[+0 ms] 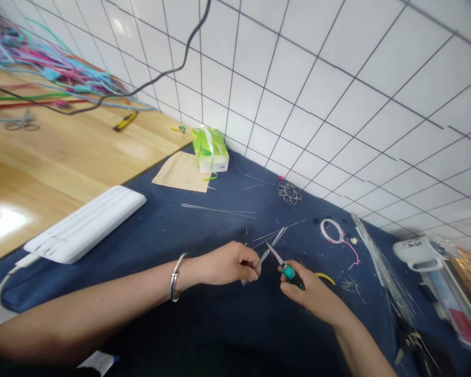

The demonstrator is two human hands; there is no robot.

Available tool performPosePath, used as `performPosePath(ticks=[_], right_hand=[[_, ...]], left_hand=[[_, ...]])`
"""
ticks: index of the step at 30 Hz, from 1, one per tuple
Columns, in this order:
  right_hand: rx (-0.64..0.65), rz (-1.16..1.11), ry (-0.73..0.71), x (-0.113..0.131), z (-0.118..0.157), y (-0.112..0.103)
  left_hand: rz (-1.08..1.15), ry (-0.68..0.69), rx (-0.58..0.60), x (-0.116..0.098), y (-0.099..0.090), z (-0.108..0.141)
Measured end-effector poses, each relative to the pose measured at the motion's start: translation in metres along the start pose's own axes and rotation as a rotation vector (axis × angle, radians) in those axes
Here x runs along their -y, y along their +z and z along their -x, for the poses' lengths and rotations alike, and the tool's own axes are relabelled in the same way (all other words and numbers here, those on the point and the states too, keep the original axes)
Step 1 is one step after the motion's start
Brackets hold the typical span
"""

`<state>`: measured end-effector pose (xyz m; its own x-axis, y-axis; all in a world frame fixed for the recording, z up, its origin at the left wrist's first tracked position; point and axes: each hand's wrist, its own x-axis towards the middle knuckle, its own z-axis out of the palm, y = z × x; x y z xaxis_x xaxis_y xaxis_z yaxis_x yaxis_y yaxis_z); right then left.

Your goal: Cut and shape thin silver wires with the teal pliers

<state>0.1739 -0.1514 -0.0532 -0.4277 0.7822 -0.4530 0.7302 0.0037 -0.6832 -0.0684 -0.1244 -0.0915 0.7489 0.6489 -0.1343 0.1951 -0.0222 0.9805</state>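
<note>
My left hand (235, 263) is closed, fingertips pinched on a small bundle of thin silvery wires (278, 236). The bundle slants up and to the right past the fingers; a short end shows below them. My right hand (313, 290) is wrapped around pliers (288, 272) with teal and black handles and a pointed metal nose. Their tip lies right by the wire bundle; I cannot tell whether it grips it. Beyond the hands, more loose straight wires (220, 211) lie on the dark blue cloth (220, 324). A curved yellow handle (325, 278) shows beside my right hand.
A coiled wire piece (290, 192) and a white ring with pink cord (332, 231) lie near the tiled wall. Long wires (380, 262), a white mug (418, 253), a tissue pack (211, 149), brown paper (182, 172), a white power bank (86, 224) and a yellow cutter (125, 121) surround the work area.
</note>
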Motion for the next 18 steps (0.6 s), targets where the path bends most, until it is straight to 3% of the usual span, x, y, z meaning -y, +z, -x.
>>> performPosePath(ticks=[6,18], right_hand=[[0.046,-0.07,-0.022,-0.0024,0.0019,0.0007],[0.096,-0.004,-0.016,0.0031,-0.0005,-0.0028]], left_hand=[[0.058,-0.022,0.051,0.0035,0.0005,-0.0005],[0.104,-0.041,0.114,0.0087,0.0033,-0.0007]])
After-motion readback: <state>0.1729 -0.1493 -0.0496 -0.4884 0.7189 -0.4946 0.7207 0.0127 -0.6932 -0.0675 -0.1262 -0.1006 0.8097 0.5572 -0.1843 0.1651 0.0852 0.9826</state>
